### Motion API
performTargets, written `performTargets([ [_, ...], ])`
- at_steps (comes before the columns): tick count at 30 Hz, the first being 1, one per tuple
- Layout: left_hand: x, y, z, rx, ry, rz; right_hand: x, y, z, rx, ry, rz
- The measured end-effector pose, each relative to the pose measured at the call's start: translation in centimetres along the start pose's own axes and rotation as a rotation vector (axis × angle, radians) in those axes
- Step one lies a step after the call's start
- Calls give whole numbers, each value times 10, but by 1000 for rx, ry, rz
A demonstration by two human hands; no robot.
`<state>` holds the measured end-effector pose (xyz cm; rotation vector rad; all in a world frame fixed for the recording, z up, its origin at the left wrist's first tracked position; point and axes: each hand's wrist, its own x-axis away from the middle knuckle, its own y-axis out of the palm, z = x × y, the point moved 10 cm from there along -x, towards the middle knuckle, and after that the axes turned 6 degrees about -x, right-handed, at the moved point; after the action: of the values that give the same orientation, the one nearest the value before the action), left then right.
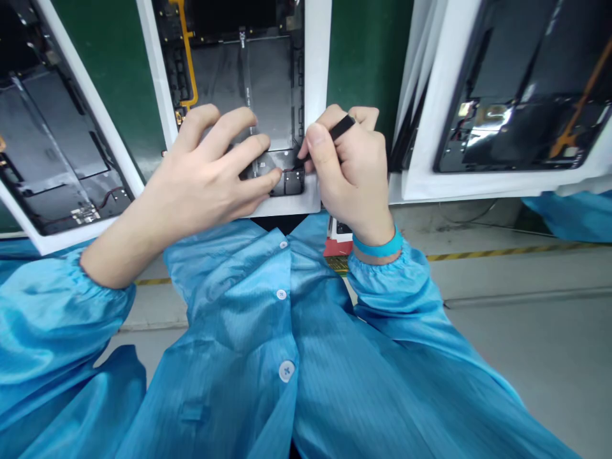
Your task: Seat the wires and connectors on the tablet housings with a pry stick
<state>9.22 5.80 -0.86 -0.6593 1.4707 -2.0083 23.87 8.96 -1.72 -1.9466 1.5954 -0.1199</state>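
Toward 11 o'clock, an opened tablet-like device [271, 83] lies on a white tray [316, 70], the left hand [205, 175] spreading its fingers wide over the lower end. The right hand [352, 164], near 1 o'clock, pinches a black tool [342, 128] — its tip by the device's 5 o'clock corner — while 2 similar units [507, 83] sit at 10 and 2 o'clock.

Green tabletop [368, 64], left white tray [109, 134], middle white tray [316, 64], stacked white trays [440, 95] at right
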Motion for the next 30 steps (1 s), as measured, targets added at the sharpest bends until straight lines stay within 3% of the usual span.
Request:
performTargets([
  [6, -10, -9, -2, -201, 127, -35, 7, -4, 6, -22, 15, 56],
  [10, -13, -9, -4, -213, 171, -45, 9, 1, 4, -3, -28, 7],
  [24, -12, -10, 0, -277, 222, -29, 9, 11, 3, 194, -72, -82],
  [30, -14, -11, 3, -297, 244, -30, 8, 3, 0, 126, -95, -18],
])
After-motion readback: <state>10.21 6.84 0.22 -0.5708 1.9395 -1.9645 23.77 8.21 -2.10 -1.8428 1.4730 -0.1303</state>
